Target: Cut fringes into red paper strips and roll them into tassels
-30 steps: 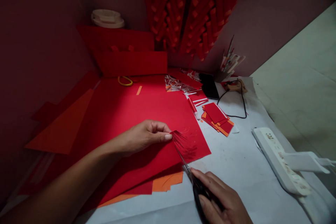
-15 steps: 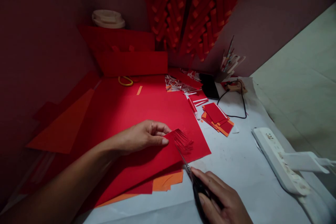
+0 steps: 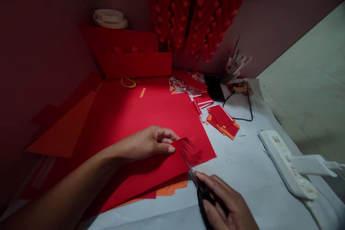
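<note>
My left hand (image 3: 159,141) pinches a small piece of red paper (image 3: 180,148) between thumb and fingers. Thin fringe strips are cut along that piece's right side. In my right hand (image 3: 225,201) is a pair of scissors with black handles (image 3: 202,196), the blades pointing up and left at the fringed edge. Whether the blades are fully closed is hard to see. Beneath both lies a large red sheet (image 3: 151,109), with orange paper (image 3: 172,185) showing under its front edge.
Cut red and orange cards (image 3: 223,122) lie right of the sheet, near a red pen (image 3: 198,109) and paper scraps (image 3: 182,85). Behind them are a black phone (image 3: 214,88) and a pen holder (image 3: 229,75). A white power strip (image 3: 287,165) sits at right, yellow-handled scissors (image 3: 128,83) at back.
My left hand and the red paper piece have shifted slightly right and down. The fringe strips have moved a little. The right hand with the scissors is nearly in the same place.
</note>
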Available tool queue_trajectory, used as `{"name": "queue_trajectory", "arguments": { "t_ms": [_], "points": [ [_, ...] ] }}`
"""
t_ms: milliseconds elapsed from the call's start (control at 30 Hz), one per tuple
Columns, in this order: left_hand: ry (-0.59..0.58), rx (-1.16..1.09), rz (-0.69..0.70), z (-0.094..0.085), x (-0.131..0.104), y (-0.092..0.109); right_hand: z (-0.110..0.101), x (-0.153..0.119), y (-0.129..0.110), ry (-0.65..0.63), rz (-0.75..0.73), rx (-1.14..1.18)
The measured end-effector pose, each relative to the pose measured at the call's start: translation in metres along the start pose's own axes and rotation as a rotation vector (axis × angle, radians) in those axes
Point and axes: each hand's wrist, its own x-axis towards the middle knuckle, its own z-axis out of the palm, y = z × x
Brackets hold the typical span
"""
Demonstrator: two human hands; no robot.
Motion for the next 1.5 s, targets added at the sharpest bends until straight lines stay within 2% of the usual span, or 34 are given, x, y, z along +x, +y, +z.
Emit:
{"name": "queue_trajectory", "arguments": {
  "t_ms": [133,367,900,1167,1500],
  "points": [
    [-0.001,-0.013,-0.014,0.0026,-0.0007,0.0027,0.0002,-0.0003,0.0011,0.015,-0.013,0.016],
    [-0.011,-0.032,-0.018,0.0024,-0.0005,0.0011,-0.0013,-0.0003,0.0025,0.043,-0.086,-0.087],
    [0.004,0.032,-0.011,-0.0001,-0.0001,0.0015,-0.0028,-0.0001,0.0036,0.001,-0.05,-0.074],
    [-0.069,-0.033,-0.011,0.0033,0.0,-0.0022,0.0007,-0.0001,-0.0002,-0.003,-0.009,0.067],
    [-0.103,-0.111,0.0,0.0061,0.0016,-0.0034,-0.001,0.0006,0.0031,0.015,-0.091,0.019]
  ]
}}
